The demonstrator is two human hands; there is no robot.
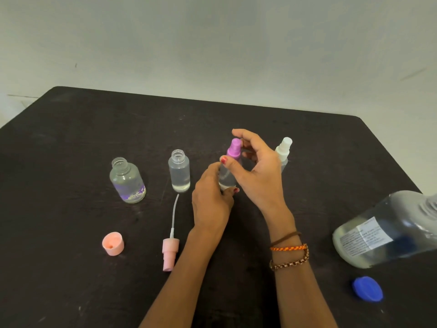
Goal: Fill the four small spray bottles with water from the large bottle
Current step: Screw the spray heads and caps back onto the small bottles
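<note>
My left hand (211, 200) grips the clear body of a small spray bottle (227, 178) standing mid-table. My right hand (255, 171) curls around its purple spray top (234, 147), thumb and fingers on either side of it. Behind my right hand stands a bottle with a white spray top (283, 147). To the left stand two uncapped bottles holding water: a plain one (179, 171) and a rounder one with purple flowers (127, 181). The large water bottle (387, 228) stands open at the right edge.
A pink spray head with its tube (170, 245) lies on the dark table (71, 138) in front of the plain bottle. A peach cap (113, 243) lies at the front left. The large bottle's blue cap (367, 288) lies at the front right.
</note>
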